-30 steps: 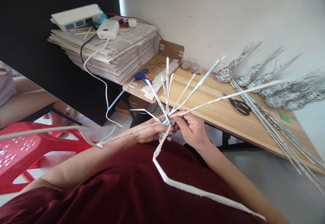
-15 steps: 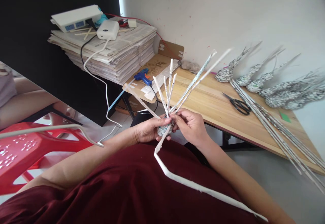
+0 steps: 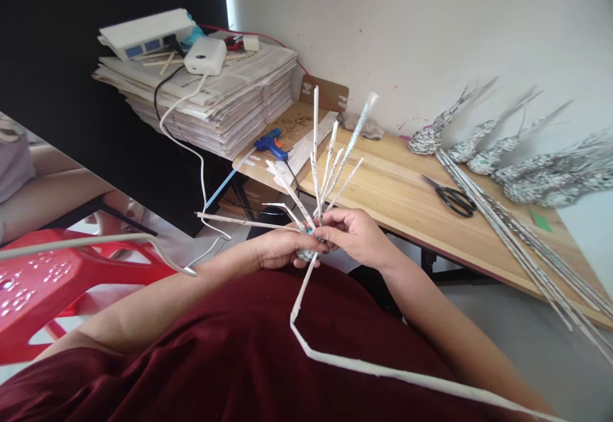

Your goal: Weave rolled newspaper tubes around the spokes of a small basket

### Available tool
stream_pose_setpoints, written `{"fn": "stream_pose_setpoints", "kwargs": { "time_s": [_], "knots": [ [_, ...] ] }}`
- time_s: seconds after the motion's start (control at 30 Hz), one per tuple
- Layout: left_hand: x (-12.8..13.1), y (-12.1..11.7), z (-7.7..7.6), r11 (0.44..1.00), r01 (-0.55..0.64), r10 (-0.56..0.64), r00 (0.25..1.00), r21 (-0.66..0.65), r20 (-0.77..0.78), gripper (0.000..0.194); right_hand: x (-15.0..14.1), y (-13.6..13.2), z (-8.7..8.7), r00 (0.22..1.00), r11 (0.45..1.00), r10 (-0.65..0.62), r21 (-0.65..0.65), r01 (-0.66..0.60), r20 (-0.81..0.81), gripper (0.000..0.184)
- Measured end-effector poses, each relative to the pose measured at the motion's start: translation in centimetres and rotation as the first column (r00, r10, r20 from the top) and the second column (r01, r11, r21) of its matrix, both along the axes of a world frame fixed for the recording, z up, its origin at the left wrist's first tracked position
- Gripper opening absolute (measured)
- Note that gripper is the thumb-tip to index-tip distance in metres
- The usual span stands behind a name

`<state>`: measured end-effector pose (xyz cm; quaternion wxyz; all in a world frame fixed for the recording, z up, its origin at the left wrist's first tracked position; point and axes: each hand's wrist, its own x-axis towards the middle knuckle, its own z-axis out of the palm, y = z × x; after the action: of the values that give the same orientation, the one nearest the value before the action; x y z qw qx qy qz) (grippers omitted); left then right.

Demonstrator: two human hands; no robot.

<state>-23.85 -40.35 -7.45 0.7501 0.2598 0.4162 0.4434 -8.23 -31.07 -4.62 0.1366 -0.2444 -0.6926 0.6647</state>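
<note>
Between my two hands, in front of the dark red shirt, is a small round piece woven from rolled newspaper strips (image 3: pixel 305 255). Several paper sticks (image 3: pixel 330 160) fan up and outward from its top. My left hand (image 3: pixel 282 248) is closed around its left side, thumb on top. At the upper right edge, my right hand (image 3: pixel 352 235) pinches a paper strip where the sticks meet; the fingertips hide part of the weave. A long white paper strip (image 3: pixel 354 364) hangs from the piece, bends, and runs over the shirt to the lower right.
Black scissors (image 3: pixel 453 198) and long paper sticks (image 3: pixel 507 237) lie on the wooden table (image 3: pixel 397 179). Several woven newspaper pieces (image 3: pixel 483 157) stand along the wall. At left are a newspaper stack (image 3: pixel 230 109), a blue glue gun (image 3: pixel 272 144), cables, a red stool (image 3: pixel 43 288) and another person's legs (image 3: pixel 62 182).
The woven piece has turned in my hands, so its sticks point differently and one now lies nearly flat to the left. The long strip has shifted farther to the lower right.
</note>
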Motion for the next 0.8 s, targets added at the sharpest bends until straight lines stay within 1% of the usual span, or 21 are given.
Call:
{"fn": "stream_pose_setpoints", "kwargs": {
  "time_s": [0.1, 0.2, 0.37, 0.43, 0.5, 0.6, 0.73, 0.8],
  "knots": [
    [-0.1, -0.1, -0.2, 1.0, 0.023, -0.023, 1.0, -0.005, 0.014, 0.035, 0.2, 0.3, -0.3, 0.999, 0.995, 0.036, -0.088, -0.037, -0.012, 0.024],
    [-0.4, 0.0, -0.4, 0.998, 0.052, -0.053, 0.998, 0.036, 0.044, 0.034, 0.3, 0.4, -0.7, 0.996, 0.992, 0.011, -0.127, -0.022, -0.088, 0.029],
    [-0.7, 0.0, -0.8, 0.996, 0.048, -0.048, 0.999, 0.07, -0.005, 0.034, -0.1, -0.2, -1.3, 0.965, 0.981, -0.188, -0.089, 0.174, -0.182, 0.037],
    [-0.7, 0.0, -0.9, 0.997, 0.044, -0.042, 0.999, 0.068, -0.024, 0.035, -0.3, -0.4, -1.5, 0.951, 0.972, -0.233, -0.064, 0.224, -0.203, 0.039],
    [-0.6, -0.1, -1.0, 0.997, 0.031, -0.029, 0.999, 0.073, -0.034, 0.038, -0.4, -0.5, -1.6, 0.949, 0.972, -0.233, -0.052, 0.227, -0.212, 0.039],
    [-0.5, -0.2, -1.1, 0.996, 0.012, -0.008, 0.999, 0.089, -0.044, 0.043, -0.5, -0.3, -1.5, 0.96, 0.98, -0.2, -0.058, 0.193, -0.197, 0.037],
    [-0.4, -0.2, -1.2, 0.995, -0.015, 0.018, 0.999, 0.098, -0.035, 0.044, -0.5, -0.1, -1.1, 0.97, 0.985, -0.165, -0.071, 0.154, -0.177, 0.033],
    [-0.4, -0.1, -1.1, 0.994, -0.018, 0.02, 1.0, 0.104, -0.015, 0.044, -0.4, -0.2, -0.9, 0.966, 0.983, -0.18, -0.08, 0.168, -0.187, 0.033]
  ]
}}
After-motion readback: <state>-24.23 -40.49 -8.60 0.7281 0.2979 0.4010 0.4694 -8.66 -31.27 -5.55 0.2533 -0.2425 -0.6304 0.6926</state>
